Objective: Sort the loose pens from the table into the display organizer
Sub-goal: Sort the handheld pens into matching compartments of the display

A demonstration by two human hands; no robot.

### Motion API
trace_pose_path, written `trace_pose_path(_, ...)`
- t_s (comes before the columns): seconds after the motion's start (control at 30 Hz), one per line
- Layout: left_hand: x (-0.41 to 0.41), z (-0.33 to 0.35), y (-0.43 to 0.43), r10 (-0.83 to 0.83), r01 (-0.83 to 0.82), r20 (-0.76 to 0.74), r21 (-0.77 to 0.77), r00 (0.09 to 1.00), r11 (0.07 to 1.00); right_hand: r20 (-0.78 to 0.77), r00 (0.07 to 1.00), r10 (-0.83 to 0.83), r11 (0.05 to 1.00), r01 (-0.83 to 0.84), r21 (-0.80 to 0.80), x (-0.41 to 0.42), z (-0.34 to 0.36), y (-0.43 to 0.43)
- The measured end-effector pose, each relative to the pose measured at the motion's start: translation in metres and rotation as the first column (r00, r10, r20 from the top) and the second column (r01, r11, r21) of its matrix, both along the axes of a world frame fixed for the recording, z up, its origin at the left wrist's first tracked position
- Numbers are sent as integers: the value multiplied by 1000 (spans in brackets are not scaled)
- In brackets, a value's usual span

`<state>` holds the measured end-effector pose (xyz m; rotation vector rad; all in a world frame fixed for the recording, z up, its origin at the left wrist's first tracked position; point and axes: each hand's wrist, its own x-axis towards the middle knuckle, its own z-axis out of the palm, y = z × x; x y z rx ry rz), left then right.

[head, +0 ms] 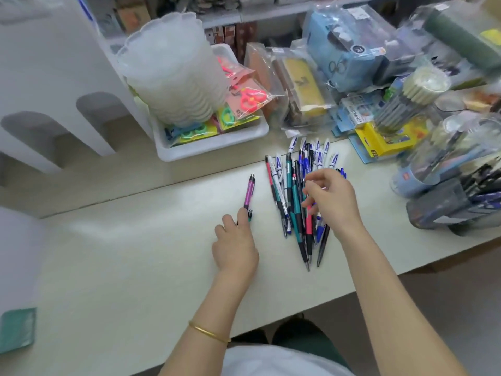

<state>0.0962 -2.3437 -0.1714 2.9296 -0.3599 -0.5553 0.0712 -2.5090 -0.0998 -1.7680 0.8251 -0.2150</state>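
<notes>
A pile of loose pens (294, 196) in teal, pink, blue, black and white lies on the pale table (135, 253). My left hand (234, 245) grips a purple pen (249, 192) by its lower end, with a second teal-tipped pen beside it in the same hand. My right hand (330, 202) hovers over the right side of the pile with curled fingers among the pens; whether it grips one is unclear. The white display organizer (51, 85) with arched slots stands at the far left.
A white tray (214, 143) holds stacked translucent cups (173, 71) and packets of colourful clips. Packaged stationery (352, 50) crowds the back right, and pen holders (455, 199) stand at the right edge. The table's front edge runs diagonally below my arms.
</notes>
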Motion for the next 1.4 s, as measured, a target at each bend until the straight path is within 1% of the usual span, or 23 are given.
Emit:
trace_pose_path(0.03,1,0,1,-23,22,14,9,1000,1000,3,1000,-4,1000,4,-1,0,0,-2)
trace_pose_path(0.07,5,-2,0,-1,1,23,19,1000,1000,-5,1000,30,1000,-30,10,8,0,-7)
trace_pose_path(0.13,7,-4,0,11,-6,97,-57,995,998,-14,999,48,999,-48,11,10,0,-9)
trace_pose_path(0.2,11,-6,-2,51,-37,114,-117,992,992,-18,997,80,997,-80,11,18,0,-14)
trace_pose_path(0.3,13,0,-8,105,-101,20,-152,994,983,-30,989,142,990,-142,23,29,-1,-18)
trace_pose_path(0.43,18,-1,-6,101,-96,70,-64,992,993,-38,973,228,974,-227,18,40,-4,-18)
trace_pose_path(0.57,18,0,-2,60,-64,87,40,994,997,-33,966,256,966,-255,37,46,-4,-19)
trace_pose_path(0.63,17,-2,2,20,-32,116,108,993,994,-29,963,267,963,-266,40,49,-5,-20)
trace_pose_path(0.73,20,1,9,-109,76,162,196,981,978,-22,965,261,964,-259,57,53,-4,-24)
trace_pose_path(0.87,27,9,15,-108,114,-45,171,993,979,-32,968,250,968,-249,43,55,-3,-32)
trace_pose_path(1.0,44,32,12,-159,189,-166,181,973,965,-33,970,242,970,-241,37,57,-3,-37)
trace_pose_path(1.13,55,54,1,-213,300,-317,257,924,919,-32,969,246,969,-245,26,61,-2,-38)
trace_pose_path(1.2,61,58,-6,-200,334,-382,324,902,885,-31,968,249,969,-248,24,63,-1,-38)
trace_pose_path(1.27,69,62,-10,-154,325,-420,375,894,868,-29,969,247,969,-246,30,64,-1,-38)
trace_pose_path(1.33,74,65,-8,-95,282,-429,398,898,873,-29,970,242,970,-241,29,64,-2,-40)
trace_pose_path(1.4,77,65,-7,-46,194,-390,351,920,916,-29,972,234,972,-233,27,64,-4,-42)
